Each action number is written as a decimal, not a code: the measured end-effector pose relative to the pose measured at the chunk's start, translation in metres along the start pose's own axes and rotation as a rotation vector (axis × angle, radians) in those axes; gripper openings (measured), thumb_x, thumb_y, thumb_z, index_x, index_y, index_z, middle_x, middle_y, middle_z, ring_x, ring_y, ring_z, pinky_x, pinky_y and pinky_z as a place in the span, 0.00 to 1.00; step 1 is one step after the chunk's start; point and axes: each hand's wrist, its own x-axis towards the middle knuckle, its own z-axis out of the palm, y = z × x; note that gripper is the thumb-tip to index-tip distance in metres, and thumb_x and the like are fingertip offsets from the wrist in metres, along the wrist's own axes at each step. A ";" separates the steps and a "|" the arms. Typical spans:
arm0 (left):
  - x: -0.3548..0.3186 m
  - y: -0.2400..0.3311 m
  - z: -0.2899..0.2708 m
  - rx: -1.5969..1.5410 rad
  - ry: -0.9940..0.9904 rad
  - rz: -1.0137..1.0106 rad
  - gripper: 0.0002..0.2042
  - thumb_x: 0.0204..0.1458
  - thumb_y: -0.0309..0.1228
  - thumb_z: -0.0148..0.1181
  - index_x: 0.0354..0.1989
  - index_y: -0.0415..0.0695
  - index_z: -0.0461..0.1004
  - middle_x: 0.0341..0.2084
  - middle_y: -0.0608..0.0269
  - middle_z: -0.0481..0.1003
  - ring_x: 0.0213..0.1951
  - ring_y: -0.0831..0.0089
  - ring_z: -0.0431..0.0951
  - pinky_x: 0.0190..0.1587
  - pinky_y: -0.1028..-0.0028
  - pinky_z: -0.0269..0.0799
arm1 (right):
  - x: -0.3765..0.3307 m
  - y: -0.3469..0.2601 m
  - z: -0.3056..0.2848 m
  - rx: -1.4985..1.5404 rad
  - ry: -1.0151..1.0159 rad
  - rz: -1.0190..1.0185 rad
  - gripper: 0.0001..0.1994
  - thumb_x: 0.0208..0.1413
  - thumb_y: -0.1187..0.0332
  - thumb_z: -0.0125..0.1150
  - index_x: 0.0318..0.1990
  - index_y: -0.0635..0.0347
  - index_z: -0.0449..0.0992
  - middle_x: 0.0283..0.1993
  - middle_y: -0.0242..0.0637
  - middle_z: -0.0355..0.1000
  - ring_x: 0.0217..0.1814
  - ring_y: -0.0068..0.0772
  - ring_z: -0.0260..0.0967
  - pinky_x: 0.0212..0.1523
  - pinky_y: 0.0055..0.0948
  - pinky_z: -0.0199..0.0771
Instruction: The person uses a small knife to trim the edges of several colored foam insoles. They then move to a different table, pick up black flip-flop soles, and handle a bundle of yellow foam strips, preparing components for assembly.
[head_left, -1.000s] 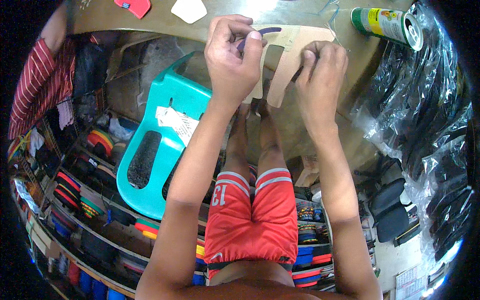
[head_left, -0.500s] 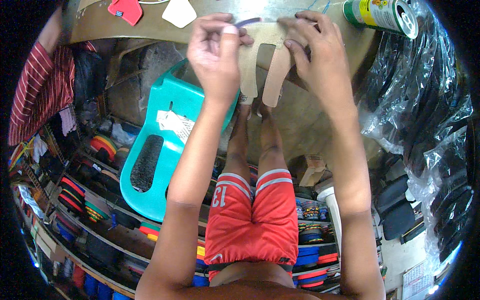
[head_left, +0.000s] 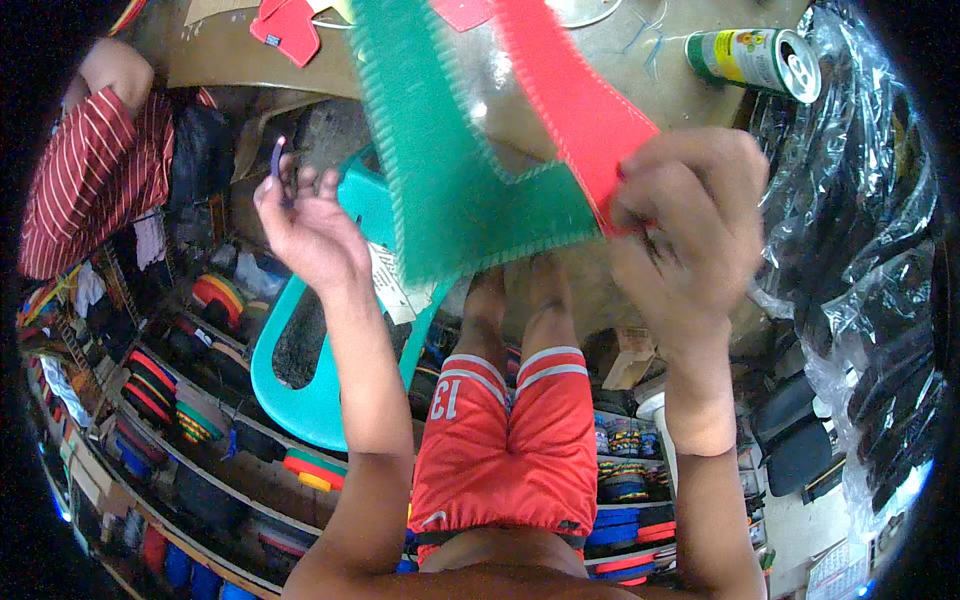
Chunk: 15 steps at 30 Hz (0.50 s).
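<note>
My right hand (head_left: 690,225) grips the lower right corner of a large two-legged fabric piece (head_left: 435,205), raised close to the view. The piece is green on the left with a red strip on the right, and pale stitches run along its edges. Both legs point up and away, and the green one runs out of the top of the picture. Over the green stool, my left hand (head_left: 318,225) is turned palm up, with its fingers loosely curled. A thin, dark purple, curved strip or tool (head_left: 277,172) stands up between its thumb and fingers; its exact kind is unclear.
A brown table (head_left: 240,62) holds red cut pieces (head_left: 290,30) and a green-and-yellow drink can (head_left: 755,62) lying on its side. A green plastic stool (head_left: 300,415) stands left of my legs. Clear plastic sheeting (head_left: 860,180) hangs at the right. Another person's striped sleeve (head_left: 85,190) is at left.
Both hands held a beige two-legged piece over the table edge; now a green-and-red side shows, nearer the view, in my right hand only. My left hand has moved left and down with the purple strip.
</note>
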 end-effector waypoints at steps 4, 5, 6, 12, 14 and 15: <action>0.005 -0.001 -0.005 0.083 0.089 0.055 0.09 0.63 0.36 0.54 0.45 0.45 0.69 0.44 0.61 0.75 0.39 0.72 0.74 0.44 0.66 0.74 | 0.000 0.035 0.045 -0.228 -0.255 0.271 0.11 0.41 0.78 0.65 0.35 0.56 0.74 0.41 0.37 0.70 0.49 0.45 0.68 0.48 0.43 0.65; 0.006 -0.004 -0.002 0.098 0.010 0.103 0.09 0.63 0.35 0.54 0.44 0.44 0.69 0.44 0.60 0.74 0.39 0.72 0.74 0.43 0.66 0.74 | -0.006 0.040 0.048 -0.152 -0.290 0.340 0.12 0.43 0.78 0.66 0.37 0.58 0.74 0.46 0.41 0.70 0.54 0.47 0.67 0.53 0.45 0.66; 0.005 -0.007 0.002 0.120 -0.024 0.127 0.08 0.64 0.35 0.54 0.44 0.44 0.69 0.43 0.59 0.74 0.39 0.72 0.75 0.41 0.66 0.75 | -0.012 0.045 0.049 -0.081 -0.233 0.297 0.12 0.43 0.78 0.67 0.37 0.58 0.74 0.46 0.42 0.70 0.55 0.48 0.67 0.54 0.45 0.66; -0.021 -0.032 0.046 0.221 -0.329 0.213 0.06 0.64 0.28 0.55 0.42 0.39 0.68 0.45 0.55 0.72 0.36 0.74 0.77 0.34 0.72 0.80 | -0.038 0.046 0.033 0.035 -0.012 0.366 0.14 0.44 0.77 0.71 0.40 0.61 0.75 0.49 0.44 0.71 0.56 0.50 0.69 0.56 0.42 0.68; -0.033 -0.040 0.062 0.291 -0.456 0.236 0.05 0.63 0.25 0.55 0.42 0.38 0.68 0.46 0.54 0.71 0.37 0.74 0.77 0.35 0.74 0.80 | -0.045 0.040 0.033 0.003 0.050 0.456 0.15 0.44 0.77 0.71 0.41 0.61 0.76 0.49 0.44 0.72 0.55 0.50 0.70 0.55 0.41 0.69; -0.038 -0.046 0.070 0.268 -0.521 0.217 0.04 0.62 0.23 0.55 0.42 0.37 0.68 0.46 0.54 0.70 0.37 0.74 0.77 0.36 0.74 0.81 | -0.047 0.040 0.036 0.045 0.026 0.494 0.16 0.45 0.75 0.71 0.44 0.61 0.78 0.47 0.43 0.72 0.53 0.49 0.70 0.55 0.40 0.69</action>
